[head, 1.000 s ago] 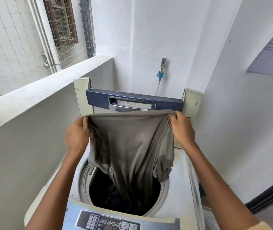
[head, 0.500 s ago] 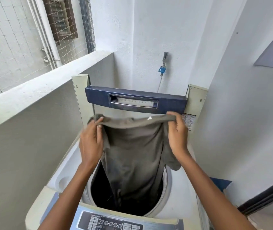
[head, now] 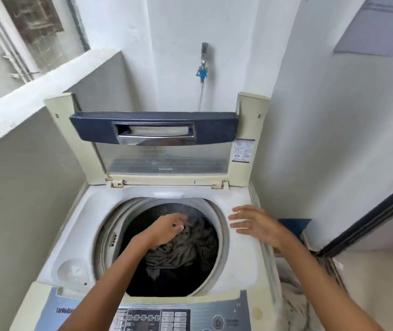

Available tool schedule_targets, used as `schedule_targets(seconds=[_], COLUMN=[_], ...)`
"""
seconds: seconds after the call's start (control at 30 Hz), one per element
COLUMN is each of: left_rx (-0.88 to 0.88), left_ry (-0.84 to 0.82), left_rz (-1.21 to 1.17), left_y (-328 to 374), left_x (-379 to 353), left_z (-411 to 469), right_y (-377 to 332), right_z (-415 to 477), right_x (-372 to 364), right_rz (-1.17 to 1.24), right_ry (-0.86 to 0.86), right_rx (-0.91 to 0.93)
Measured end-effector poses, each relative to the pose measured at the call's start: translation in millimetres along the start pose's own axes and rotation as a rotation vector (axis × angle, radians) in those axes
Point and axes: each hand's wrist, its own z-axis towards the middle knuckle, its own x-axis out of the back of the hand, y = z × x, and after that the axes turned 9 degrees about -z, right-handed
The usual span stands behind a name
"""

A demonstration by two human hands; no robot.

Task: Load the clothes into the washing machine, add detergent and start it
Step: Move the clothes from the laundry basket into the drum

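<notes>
The grey garment (head: 181, 249) lies crumpled in the washing machine (head: 236, 266) drum, just below and toward 4 o'clock of the left hand (head: 166, 229), whose loosely curled grip seems empty, though blurred. The right hand (head: 254, 222) hovers spread wide at 3 o'clock over the rim, farther off.

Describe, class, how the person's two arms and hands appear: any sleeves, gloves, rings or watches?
Both arms are bare from the frame's bottom edge to the wrist: no sleeves showing. The left hand and right hand wear no gloves; no ring, watch or bracelet is visible, though blur could hide small details.
</notes>
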Motion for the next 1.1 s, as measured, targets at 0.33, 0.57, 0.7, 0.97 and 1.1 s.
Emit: schedule_targets(seconds=[0.33, 0.57, 0.7, 0.97, 1.1], left_rx=[-0.405, -0.114, 0.182, 0.431, 0.509], left_ry=[-0.375, -0.603, -0.501, -0.599, -0.624], left_rz=[0.051, 0.345, 0.351, 0.445, 0.498], left_y=[211.2, 209.4, 123.1, -30.1, -76.2], left_x=[-168.4, -336.9, -429.4, -561.9, -599.6], left_z=[70.0, 177.0, 227.5, 270.7, 284.2], right_y=[118.0, 271.2, 356.5, 476.4, 513.8], right_z=[-58.8, -18.2, 27.0, 100.6, 116.1], right_x=[192.2, 241.2, 237.4, 237.9, 237.8], right_rz=[0.477, 0.602, 0.59, 0.545, 0.581], right_ry=[0.551, 0.545, 0.497, 0.417, 0.431], right_rx=[-0.208, -0.535, -0.688, -0.801, -0.809])
